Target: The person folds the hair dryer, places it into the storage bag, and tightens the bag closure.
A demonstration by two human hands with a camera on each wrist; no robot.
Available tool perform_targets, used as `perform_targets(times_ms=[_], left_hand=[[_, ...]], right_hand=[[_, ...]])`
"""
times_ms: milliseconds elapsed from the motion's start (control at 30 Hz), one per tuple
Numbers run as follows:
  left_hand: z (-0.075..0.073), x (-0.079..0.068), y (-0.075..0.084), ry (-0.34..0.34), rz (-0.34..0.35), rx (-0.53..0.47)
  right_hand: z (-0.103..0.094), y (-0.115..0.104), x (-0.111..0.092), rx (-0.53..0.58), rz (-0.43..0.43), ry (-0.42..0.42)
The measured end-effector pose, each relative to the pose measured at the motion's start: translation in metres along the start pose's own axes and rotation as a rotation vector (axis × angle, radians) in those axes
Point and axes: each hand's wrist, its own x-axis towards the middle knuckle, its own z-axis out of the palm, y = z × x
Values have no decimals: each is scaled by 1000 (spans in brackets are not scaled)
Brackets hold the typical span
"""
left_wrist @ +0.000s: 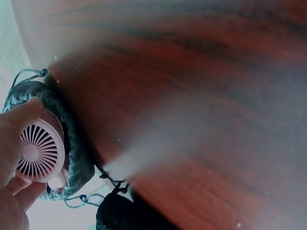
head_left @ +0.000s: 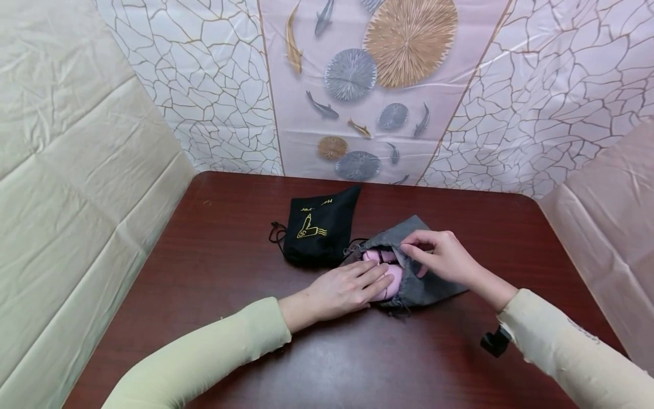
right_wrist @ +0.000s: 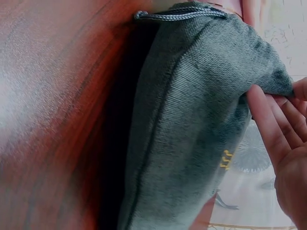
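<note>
A pink hair dryer (head_left: 393, 282) lies partly inside a grey drawstring bag (head_left: 431, 288), whose mouth faces left. My left hand (head_left: 339, 289) holds the dryer's exposed end. In the left wrist view, thumb and fingers sit around the dryer's round slatted grille (left_wrist: 41, 151). My right hand (head_left: 445, 258) pinches the upper edge of the bag's mouth and lifts the cloth. Seen from the right wrist, the grey bag (right_wrist: 187, 115) bulges, with yellow print on its side and a cord at its mouth. The part of the dryer deeper in the bag is hidden.
Behind my left hand stands a black drawstring bag (head_left: 322, 236) with a yellow hair-dryer print, close to the grey bag. Both are on a dark red-brown table (head_left: 240, 227). Patterned cloth (head_left: 219, 91) hangs at the back, and plain pale cloth (head_left: 76, 130) at the sides.
</note>
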Motion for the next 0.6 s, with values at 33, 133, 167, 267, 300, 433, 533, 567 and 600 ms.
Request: perform_targets(times_ms=[33, 133, 167, 267, 300, 433, 533, 567, 600], left_hand=[[1, -1, 1, -7, -7, -2], [4, -1, 3, -47, -25, -6], [5, -1, 4, -65, -28, -5], [7, 0, 6, -117, -32, 17], [7, 1, 7, -131, -33, 26], [6, 3, 9, -182, -37, 46], [5, 2, 9, -222, -47, 19], [5, 2, 8, -233, -51, 4], [5, 1, 8, -246, -56, -12]], right_hand=[[1, 1, 0, 7, 7, 1], [3, 3, 0, 31, 37, 3], [4, 4, 0, 39, 46, 2], [6, 6, 1, 49, 68, 5], [7, 7, 1, 51, 72, 6], [9, 10, 2, 46, 75, 13], [10, 11, 3, 37, 73, 12], [10, 11, 3, 36, 72, 10], [10, 11, 2, 34, 72, 7]])
